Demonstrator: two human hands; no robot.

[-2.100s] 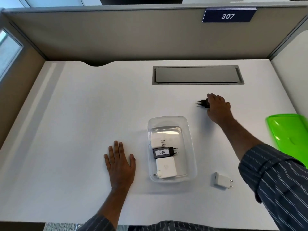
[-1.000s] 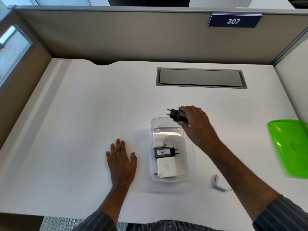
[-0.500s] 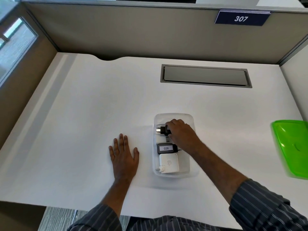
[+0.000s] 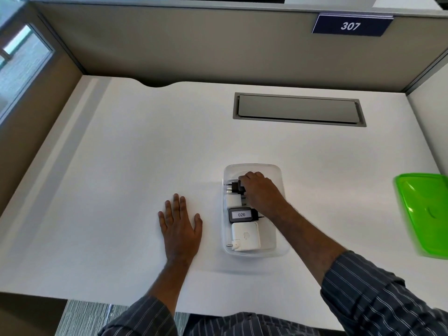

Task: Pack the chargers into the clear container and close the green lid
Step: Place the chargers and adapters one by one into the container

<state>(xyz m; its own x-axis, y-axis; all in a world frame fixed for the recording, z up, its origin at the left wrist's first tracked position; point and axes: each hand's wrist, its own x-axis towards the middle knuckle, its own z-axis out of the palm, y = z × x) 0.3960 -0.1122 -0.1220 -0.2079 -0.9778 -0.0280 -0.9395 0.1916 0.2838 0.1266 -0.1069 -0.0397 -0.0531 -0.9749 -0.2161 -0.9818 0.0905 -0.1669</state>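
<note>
The clear container point(image 4: 278, 251) sits on the white desk in front of me. Inside its far end my right hand point(image 4: 260, 191) grips a black charger point(image 4: 234, 187), prongs pointing left. Nearer me in the container lie a small white charger point(image 4: 233, 200), a black charger labelled 026 point(image 4: 241, 215) and a large white charger point(image 4: 245, 235). My left hand point(image 4: 180, 224) rests flat on the desk, fingers spread, left of the container. The green lid point(image 4: 426, 214) lies at the right edge of the desk. My right forearm hides the desk right of the container.
A grey cable hatch point(image 4: 298, 109) is set into the desk behind the container. Beige partition walls point(image 4: 194, 49) close the desk at the back and sides, with a sign reading 307 point(image 4: 350, 25).
My right hand picked up the black charger from the far desk, carried it toward me and lowered it into the far end of the container. My left hand stayed flat.
</note>
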